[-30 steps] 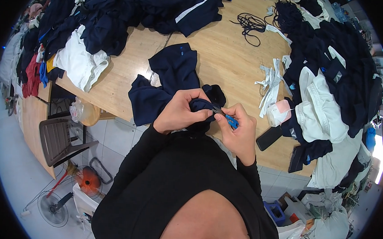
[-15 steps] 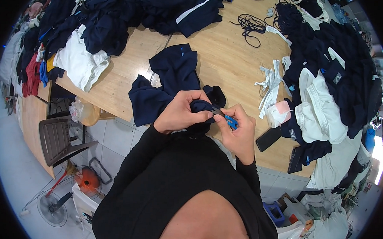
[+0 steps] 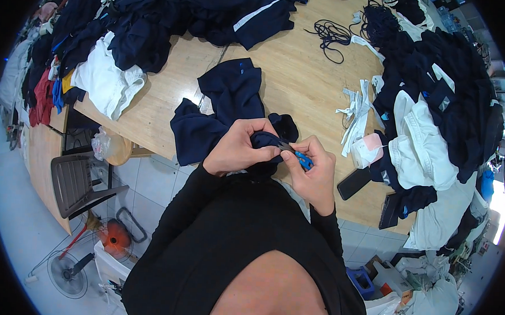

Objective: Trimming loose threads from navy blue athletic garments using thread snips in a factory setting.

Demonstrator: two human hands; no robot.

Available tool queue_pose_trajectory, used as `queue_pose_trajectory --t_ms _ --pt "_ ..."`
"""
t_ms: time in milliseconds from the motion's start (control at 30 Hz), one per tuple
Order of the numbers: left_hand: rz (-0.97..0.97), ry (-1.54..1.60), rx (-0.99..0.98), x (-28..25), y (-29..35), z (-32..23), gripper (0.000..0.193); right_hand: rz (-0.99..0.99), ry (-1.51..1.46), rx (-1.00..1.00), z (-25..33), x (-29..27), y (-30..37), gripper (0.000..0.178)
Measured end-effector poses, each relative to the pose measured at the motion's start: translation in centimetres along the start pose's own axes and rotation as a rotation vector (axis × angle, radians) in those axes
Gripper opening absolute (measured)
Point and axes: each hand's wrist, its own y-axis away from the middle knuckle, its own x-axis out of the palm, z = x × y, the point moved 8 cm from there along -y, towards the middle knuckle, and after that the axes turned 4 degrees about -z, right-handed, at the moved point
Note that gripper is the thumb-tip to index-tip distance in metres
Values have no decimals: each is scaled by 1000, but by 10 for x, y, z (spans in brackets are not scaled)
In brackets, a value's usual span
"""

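Note:
A navy garment [image 3: 226, 103] lies spread over the near edge of the wooden table [image 3: 290, 74]. My left hand [image 3: 239, 148] pinches a bunched fold of this garment close to my chest. My right hand [image 3: 314, 174] holds a small blue-handled snipping tool [image 3: 303, 158] whose tip meets the fold between my two hands. Both sleeves are black.
Heaps of navy and white clothes [image 3: 435, 109] cover the right and far left of the table. White fabric strips [image 3: 356, 108], a black cord [image 3: 328, 34] and a black phone [image 3: 354, 183] lie on the wood. A grey chair [image 3: 79, 181] and a fan [image 3: 67, 270] stand on the tiled floor.

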Motion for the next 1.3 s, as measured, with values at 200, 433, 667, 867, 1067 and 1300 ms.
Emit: queue_pose_trajectory --t_ms 200,433,667,867,1067,1300 --pt "6 14 -13 0 2 -1 16 15 -35 25 -2 1 1 19" --pt "17 9 9 2 3 -5 16 -39 -100 33 -11 0 2 21" --pt "10 9 35 1 4 -8 16 -64 -446 195 -43 -12 2 22" --pt "57 -8 14 3 4 -1 17 67 -174 166 -19 4 0 16" --pt "-82 163 -13 -25 19 26 26 -368 -223 217 -78 -51 -1 11" --pt "-4 594 272 -37 15 13 79 -195 -168 171 -64 -37 7 11"
